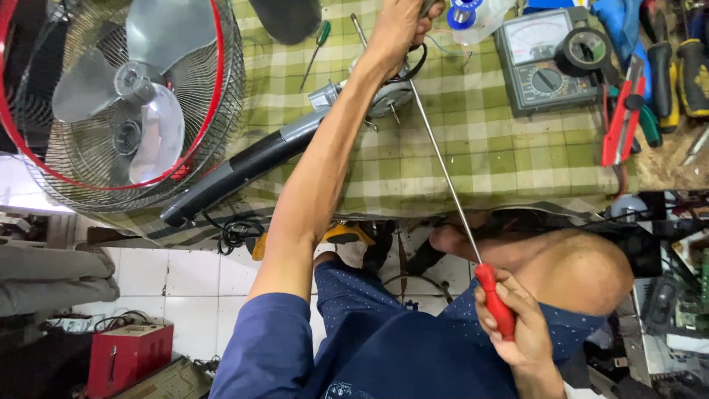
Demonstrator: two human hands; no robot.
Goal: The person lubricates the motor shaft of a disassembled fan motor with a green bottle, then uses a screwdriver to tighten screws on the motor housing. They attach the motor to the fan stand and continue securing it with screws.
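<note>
Fingers [517, 299] of the right hand [521, 325] close around the red handle of a long screwdriver [443, 159], whose thin shaft runs far-left across the green checked cloth [458, 140] to the fan motor [369, 96]. Left hand [399, 26] reaches far, curled on a part above the motor; what it grips cannot be told. Wire fan guard [118, 103] with clear blades fills the far left. Square grey meter [543, 63] with a white dial lies far right, beside red-handled pliers [620, 122]. A red box [125, 358] sits near left.
</note>
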